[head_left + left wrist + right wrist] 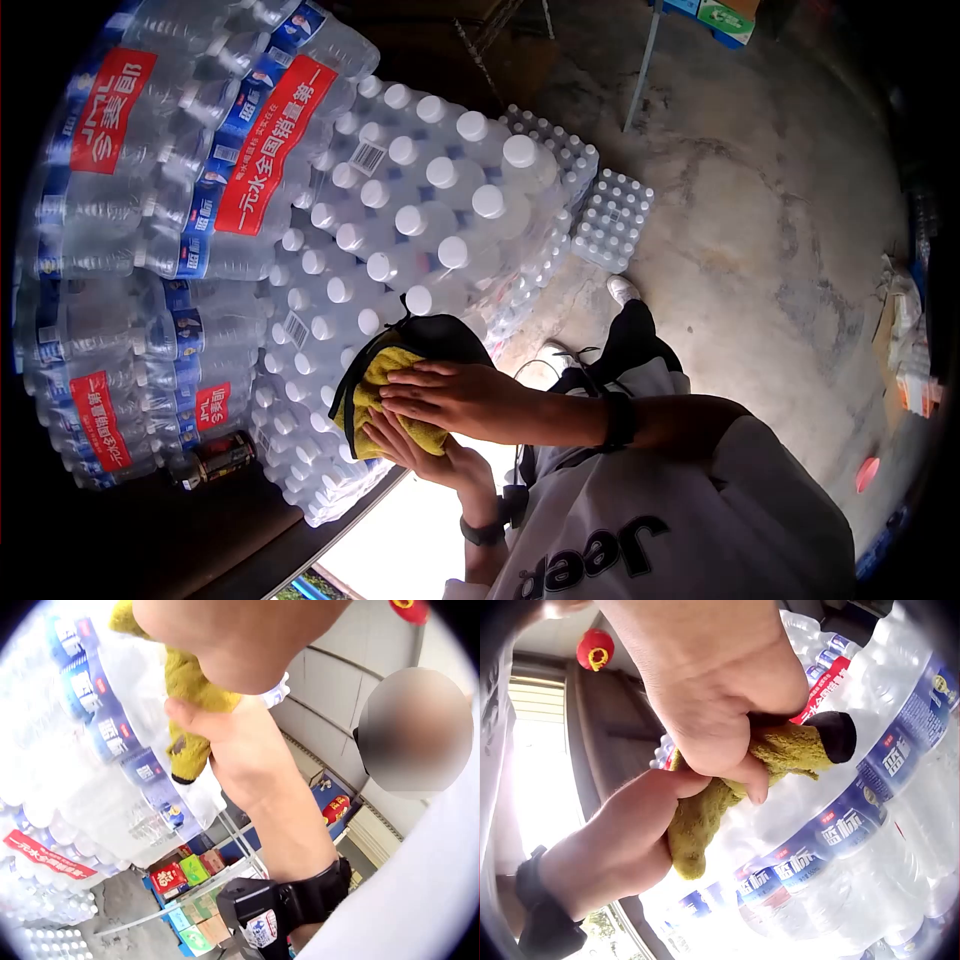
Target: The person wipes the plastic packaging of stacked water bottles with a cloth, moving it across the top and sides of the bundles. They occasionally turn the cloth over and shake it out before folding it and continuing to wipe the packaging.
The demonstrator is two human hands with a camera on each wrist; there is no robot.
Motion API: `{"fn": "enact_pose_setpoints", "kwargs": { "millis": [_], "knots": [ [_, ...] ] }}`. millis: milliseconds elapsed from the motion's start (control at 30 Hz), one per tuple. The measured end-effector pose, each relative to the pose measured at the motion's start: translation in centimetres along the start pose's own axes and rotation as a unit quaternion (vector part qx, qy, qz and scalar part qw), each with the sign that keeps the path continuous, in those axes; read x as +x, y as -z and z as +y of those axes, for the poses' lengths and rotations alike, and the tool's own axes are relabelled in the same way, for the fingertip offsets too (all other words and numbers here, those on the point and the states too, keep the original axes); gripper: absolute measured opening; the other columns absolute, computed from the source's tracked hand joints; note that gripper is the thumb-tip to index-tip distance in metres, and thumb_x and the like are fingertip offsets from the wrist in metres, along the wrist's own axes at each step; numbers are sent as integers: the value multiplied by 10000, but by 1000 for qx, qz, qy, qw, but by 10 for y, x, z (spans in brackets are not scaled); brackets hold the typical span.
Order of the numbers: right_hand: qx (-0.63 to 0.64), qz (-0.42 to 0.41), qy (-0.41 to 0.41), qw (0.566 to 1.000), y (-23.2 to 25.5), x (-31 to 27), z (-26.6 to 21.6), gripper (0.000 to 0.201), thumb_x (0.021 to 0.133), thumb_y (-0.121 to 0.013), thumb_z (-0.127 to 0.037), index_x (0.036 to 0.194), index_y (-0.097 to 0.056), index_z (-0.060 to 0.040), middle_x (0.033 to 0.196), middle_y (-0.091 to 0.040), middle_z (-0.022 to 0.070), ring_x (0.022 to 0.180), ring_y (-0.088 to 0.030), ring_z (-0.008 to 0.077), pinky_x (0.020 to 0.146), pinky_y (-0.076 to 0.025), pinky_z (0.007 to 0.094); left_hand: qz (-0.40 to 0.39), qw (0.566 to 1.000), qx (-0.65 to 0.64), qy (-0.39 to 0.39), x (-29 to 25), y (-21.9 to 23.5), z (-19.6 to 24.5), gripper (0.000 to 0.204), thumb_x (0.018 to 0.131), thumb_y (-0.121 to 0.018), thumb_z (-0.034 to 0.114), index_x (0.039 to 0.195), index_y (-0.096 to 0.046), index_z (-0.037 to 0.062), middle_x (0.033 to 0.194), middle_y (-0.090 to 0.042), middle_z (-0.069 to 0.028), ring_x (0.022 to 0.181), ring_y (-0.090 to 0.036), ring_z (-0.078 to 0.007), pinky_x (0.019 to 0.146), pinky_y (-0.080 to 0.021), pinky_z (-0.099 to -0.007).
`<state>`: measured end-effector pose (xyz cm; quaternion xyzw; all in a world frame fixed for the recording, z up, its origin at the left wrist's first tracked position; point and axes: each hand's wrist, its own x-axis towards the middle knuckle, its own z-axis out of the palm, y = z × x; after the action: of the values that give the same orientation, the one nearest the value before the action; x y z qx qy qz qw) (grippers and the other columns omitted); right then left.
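Both hands grip a yellow-green plush cloth (390,365) with black edging and a dark side folded back. In the head view, my right hand (445,398) lies across its yellow face, with my left hand (420,455) right below and close against it. The right wrist view shows the cloth (780,754) bunched between fingers and thumb of the right hand (712,697); the left hand (622,832) pinches its lower end. Behind it stand shrink-wrapped packs of water bottles (420,210) with white caps, overlapped by the cloth in the head view.
More bottle packs with red labels (275,145) are stacked at the left. A dark-labelled bottle (215,460) lies beside them. Smaller packs (612,220) sit on the concrete floor (760,220). Coloured boxes (191,874) and another person (412,735) appear in the left wrist view.
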<state>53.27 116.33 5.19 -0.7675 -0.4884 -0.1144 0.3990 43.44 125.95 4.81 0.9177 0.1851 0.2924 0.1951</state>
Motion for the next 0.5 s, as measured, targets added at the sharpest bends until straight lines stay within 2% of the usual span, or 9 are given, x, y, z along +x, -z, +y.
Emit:
{"fn": "enact_pose_setpoints", "kwargs": {
  "millis": [67, 100, 133, 167, 233, 267, 367, 400, 500],
  "knots": [
    [1, 23, 1, 1000, 5, 5, 4, 398, 912, -592, -145, 1295, -624, -44, 1434, -575, 67, 1363, -501, 221, 1155, -366, 344, 43, 997, -54, 44, 0, -15, 19, 617, 1007, -442, 325, 1530, -380, 3, 1584, -389, -172, 1504, -276, -386, 1228, -155, -557],
    [60, -25, -25, 998, 9, 8, 11, 445, 907, -613, -146, 1341, -589, -53, 1440, -556, 83, 1378, -487, 236, 1148, -370, 381, 56, 994, -75, 54, 4, -22, 30, 598, 1009, -452, 276, 1529, -370, -8, 1580, -390, -179, 1497, -296, -373, 1231, -166, -535],
    [31, -34, -28, 999, 23, 13, 16, 420, 898, -615, -155, 1302, -612, -44, 1401, -584, 89, 1342, -514, 243, 1113, -389, 378, 72, 983, -150, 74, 5, -32, 41, 576, 1004, -492, 198, 1518, -371, -35, 1567, -406, -165, 1491, -314, -323, 1228, -189, -479],
    [2, -44, -30, 999, 37, 17, 22, 397, 889, -617, -164, 1263, -634, -36, 1362, -613, 95, 1306, -540, 250, 1078, -409, 375, 71, 962, -225, 134, 3, -41, 46, 578, 1002, -506, 197, 1513, -375, -40, 1565, -406, -160, 1475, -333, -308, 1215, -217, -464],
    [-31, -43, 18, 998, 75, 26, 46, 345, 867, -623, -164, 1180, -669, -28, 1286, -647, 96, 1210, -577, 252, 1033, -424, 365, 72, 890, -378, 243, 2, -64, 62, 583, 998, -535, 196, 1503, -382, -52, 1562, -405, -149, 1445, -372, -278, 1189, -274, -434],
    [-48, -41, 42, 997, 95, 33, 57, 321, 857, -626, -164, 1139, -687, -24, 1248, -663, 96, 1163, -595, 252, 1011, -432, 361, 77, 878, -406, 243, 5, -74, 77, 548, 992, -564, 184, 1456, -427, -71, 1471, -493, -139, 1310, -495, -215, 1092, -388, -367],
    [-218, -107, 97, 965, 163, 46, 86, 281, 824, -643, -160, 1058, -707, -19, 1169, -677, 94, 1037, -600, 234, 971, -440, 363, 42, 903, -399, 153, 30, -93, 153, 295, 1016, -518, 117, 1231, -536, -86, 1169, -622, -137, 1052, -607, -192, 887, -500, -350],
    [-128, -65, 92, 985, 177, 48, 99, 255, 819, -648, -160, 1023, -711, -21, 1112, -680, 80, 987, -591, 230, 931, -444, 359, -6, 926, -363, 106, 39, -99, 164, 313, 1004, -503, 108, 1259, -513, -74, 1215, -599, -132, 1048, -599, -185, 903, -493, -337],
    [-50, 85, 135, 986, 218, 42, 126, 331, 845, -647, -161, 1136, -694, -9, 1276, -642, 103, 1189, -581, 265, 1063, -430, 413, 88, 890, -419, 155, 65, -107, 213, 478, 992, -543, 125, 1408, -461, -95, 1322, -594, -131, 1157, -583, -173, 988, -451, -297]
  ]
}}
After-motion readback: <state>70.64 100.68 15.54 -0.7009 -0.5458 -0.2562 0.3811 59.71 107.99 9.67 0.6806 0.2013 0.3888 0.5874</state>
